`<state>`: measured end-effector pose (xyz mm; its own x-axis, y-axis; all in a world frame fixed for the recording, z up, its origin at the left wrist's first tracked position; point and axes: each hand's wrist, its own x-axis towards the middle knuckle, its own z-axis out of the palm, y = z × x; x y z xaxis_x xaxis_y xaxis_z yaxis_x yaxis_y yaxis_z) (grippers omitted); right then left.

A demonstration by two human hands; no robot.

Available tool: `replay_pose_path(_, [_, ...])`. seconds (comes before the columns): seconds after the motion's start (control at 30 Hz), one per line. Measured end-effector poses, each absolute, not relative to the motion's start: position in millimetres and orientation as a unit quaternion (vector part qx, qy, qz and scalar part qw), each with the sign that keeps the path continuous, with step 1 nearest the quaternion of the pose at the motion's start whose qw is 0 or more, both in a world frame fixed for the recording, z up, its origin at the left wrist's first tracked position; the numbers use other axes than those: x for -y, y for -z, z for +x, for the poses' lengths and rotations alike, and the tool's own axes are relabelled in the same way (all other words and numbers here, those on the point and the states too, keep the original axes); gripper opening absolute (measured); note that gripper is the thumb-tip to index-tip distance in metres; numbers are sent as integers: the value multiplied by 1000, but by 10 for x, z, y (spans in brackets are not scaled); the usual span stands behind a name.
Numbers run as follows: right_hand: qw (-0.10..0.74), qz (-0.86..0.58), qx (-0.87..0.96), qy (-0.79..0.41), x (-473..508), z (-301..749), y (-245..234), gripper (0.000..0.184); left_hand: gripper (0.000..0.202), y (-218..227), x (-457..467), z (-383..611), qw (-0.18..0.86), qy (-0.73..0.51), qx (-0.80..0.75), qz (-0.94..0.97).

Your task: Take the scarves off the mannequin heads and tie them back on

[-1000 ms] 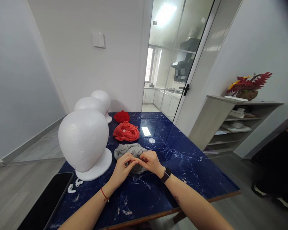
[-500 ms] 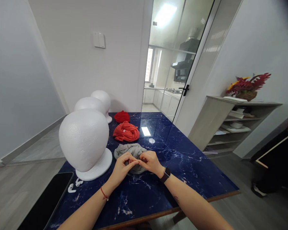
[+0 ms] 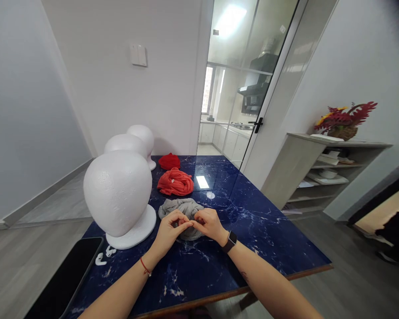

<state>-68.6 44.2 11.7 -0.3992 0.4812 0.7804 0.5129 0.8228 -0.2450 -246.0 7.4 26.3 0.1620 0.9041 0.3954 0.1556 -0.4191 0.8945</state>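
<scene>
Both hands meet over a bunched grey cloth [image 3: 182,204], thumb tips close together. My left hand [image 3: 171,225] is closed in a pinch, with a red cord bracelet at its wrist. Opposite it, my right hand [image 3: 210,223] is curled in a pinch too, a dark watch [image 3: 230,239] on the wrist. Whatever lies between the fingertips is too small or hidden to make out. Beyond the grey cloth lie an orange-red bundled cloth [image 3: 175,182] and a deeper red one [image 3: 169,161]. Nearest on the left stands a white foam head [image 3: 118,192].
Two more foam heads [image 3: 125,142] stand behind the first. On the dark blue marbled table [image 3: 262,239] are a black phone [image 3: 66,279] and white earbuds [image 3: 100,259] at the left. A shelf unit [image 3: 279,173] and glass door [image 3: 232,88] stand beyond; a person's dark clothing [image 3: 397,232] shows far right.
My hands keep nearly the same pinch over the grey cloth. The view has shifted very slightly. At far right, the person in dark clothing has moved further toward the edge.
</scene>
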Motion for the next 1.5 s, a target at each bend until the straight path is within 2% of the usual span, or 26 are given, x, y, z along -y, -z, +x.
replay_pose_path(0.77, [458, -298, 837, -17, -440, -682, -122, 38, 20, -289, -50, -2449, 375, -519, -397, 658])
replay_pose_path(1.23, [456, -294, 840, -2, -433, -686, -122, 35, 17, -299, -32, -2454, 343, -522, -403, 668])
replay_pose_path(1.5, [444, -296, 846, -5, -432, -684, -113, 35, 19, -313, -33, -2456, 372, -492, -401, 677])
